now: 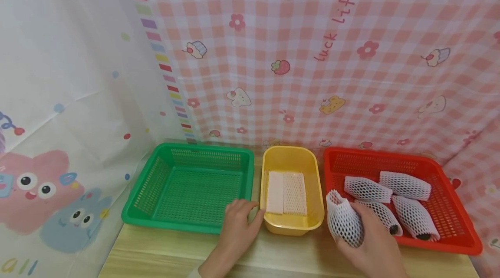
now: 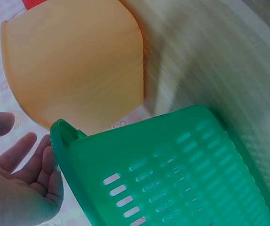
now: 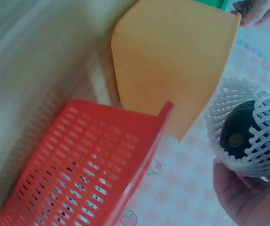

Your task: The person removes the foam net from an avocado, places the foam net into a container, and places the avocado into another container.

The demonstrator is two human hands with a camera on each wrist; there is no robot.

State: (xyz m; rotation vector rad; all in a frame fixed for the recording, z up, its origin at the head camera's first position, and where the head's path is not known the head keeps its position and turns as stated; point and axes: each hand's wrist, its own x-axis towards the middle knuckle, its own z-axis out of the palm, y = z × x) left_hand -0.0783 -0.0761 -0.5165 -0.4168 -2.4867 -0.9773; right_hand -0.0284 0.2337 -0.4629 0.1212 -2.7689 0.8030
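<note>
My right hand (image 1: 375,241) grips a dark green fruit in a white foam net sleeve (image 1: 344,221), held up in front of the red basket's near left corner. The net's gathered end points up and away. In the right wrist view, the dark end of the fruit (image 3: 234,141) with a round brown scar shows through the sleeve's mouth. My left hand (image 1: 239,228), fingers relaxed, has its fingertips at the rim of the green basket (image 2: 64,141), near its front right corner. The thumb lies toward the yellow bin (image 1: 291,158).
Several more net-sleeved fruits (image 1: 416,215) lie in the red basket (image 1: 461,230) on the right. Two flat foam nets (image 1: 275,193) lie side by side in the yellow bin. The green basket stands at the left on the wooden table (image 1: 156,252). A checked cloth (image 1: 273,87) hangs behind.
</note>
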